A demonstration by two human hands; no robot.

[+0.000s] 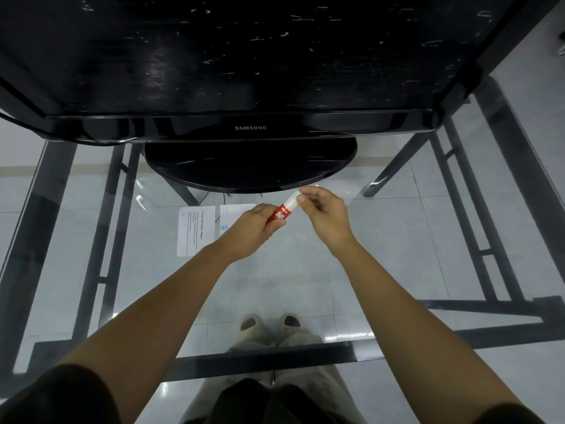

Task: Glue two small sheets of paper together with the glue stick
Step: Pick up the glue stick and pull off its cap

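**Glue stick held in both hands above the glass counter**

While the left hand [255, 229] wraps its fingers around the red lower body of the glue stick [286, 209], the right hand [325, 214] pinches the white upper end between thumb and fingertips. Both hands are therefore clamped on the same stick, one at each end, and the stick bridges the small gap between them. Whether the white part is a cap still seated or coming off cannot be told.

The glue stick is a short cylinder, red along the lower half with white lettering printed on it, and plain white along the upper half. Its long axis runs on a diagonal: the red end sits low and toward the person inside the left fist, while the white end points up and away, toward the round black foot of the monitor [250, 160].

The stick is held in the air, just in front of that monitor foot and above the transparent counter [397, 234]. Directly to the left of the stick, two sheets of paper lie flat on the counter: a larger printed sheet [195, 231] with lines of small text, and a smaller sheet [234, 214] beside it, partly hidden behind the left hand. Through the glass, well below the stick, the person's shoes [270, 324] stand on the tiled floor [382, 194].
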